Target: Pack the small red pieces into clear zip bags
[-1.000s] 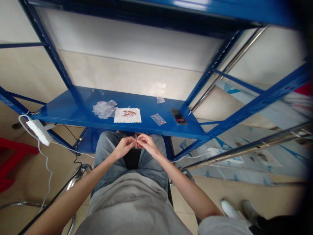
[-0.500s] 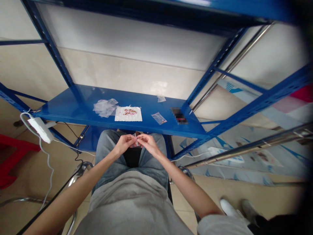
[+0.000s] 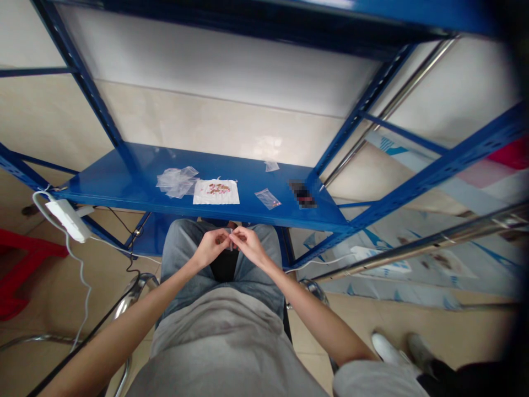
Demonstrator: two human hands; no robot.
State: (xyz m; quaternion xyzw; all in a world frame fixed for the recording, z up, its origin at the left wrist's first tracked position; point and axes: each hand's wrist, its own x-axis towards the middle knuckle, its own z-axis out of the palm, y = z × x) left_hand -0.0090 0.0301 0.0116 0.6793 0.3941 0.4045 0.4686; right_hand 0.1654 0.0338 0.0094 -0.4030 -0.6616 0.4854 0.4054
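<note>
Over my lap, just below the shelf's front edge, my left hand and my right hand meet at the fingertips. Both pinch a small clear plastic bag, mostly covered by the fingers. On the blue shelf in front lies a white cloth pouch with small pink and brown pieces on it. Left of it spreads a loose pile of clear zip bags. To its right rests a zip bag with a few small pieces inside.
Another small clear bag lies near the shelf's back. A pixelated dark object is at the right end. A white power strip hangs at the left upright, and a red stool stands beyond it. Someone's shoes show at lower right.
My fingers have shifted slightly on the small bag, and less of it shows between them. The things on the shelf stay where they were.
</note>
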